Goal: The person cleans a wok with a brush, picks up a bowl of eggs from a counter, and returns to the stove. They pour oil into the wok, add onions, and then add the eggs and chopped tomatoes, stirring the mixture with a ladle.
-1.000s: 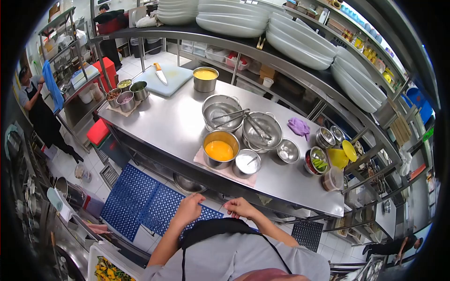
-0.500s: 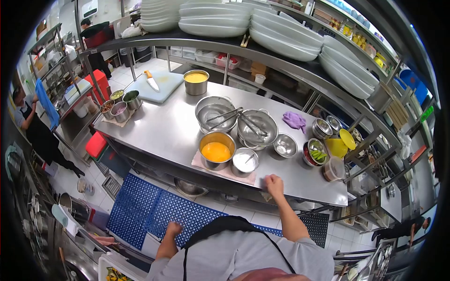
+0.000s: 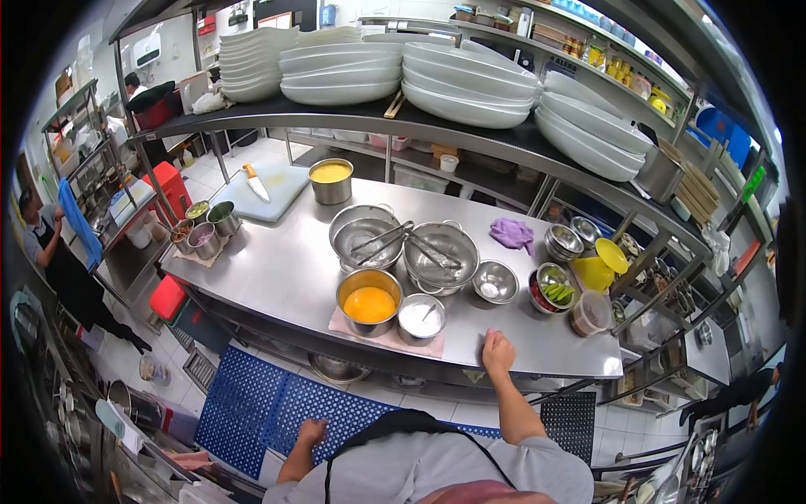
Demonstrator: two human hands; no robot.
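Observation:
My right hand (image 3: 498, 352) is closed in a fist at the front edge of the steel table (image 3: 277, 260), and nothing shows in it. Nearest to it are a small steel bowl (image 3: 495, 281) and a steel pot of white contents (image 3: 421, 319) with a utensil in it. Lower down, away from the table, my left hand (image 3: 313, 432) hangs by my side with its fingers curled and no object visible. A pot of orange liquid (image 3: 369, 302) stands beside the white one on a pink cloth (image 3: 342, 324). Behind them, tongs (image 3: 382, 241) lie across two strainers (image 3: 441, 252).
A knife (image 3: 257, 183) lies on a cutting board (image 3: 281, 197) beside a pot of yellow contents (image 3: 332, 181). A purple cloth (image 3: 512, 234) and bowls sit to the right. Stacked white dishes (image 3: 470, 84) fill the overhead shelf. A person (image 3: 71, 269) stands at the left.
The view has tilted up, so the table contents sit lower and further left in it. My right hand has stayed near the table's front edge, my left by my side.

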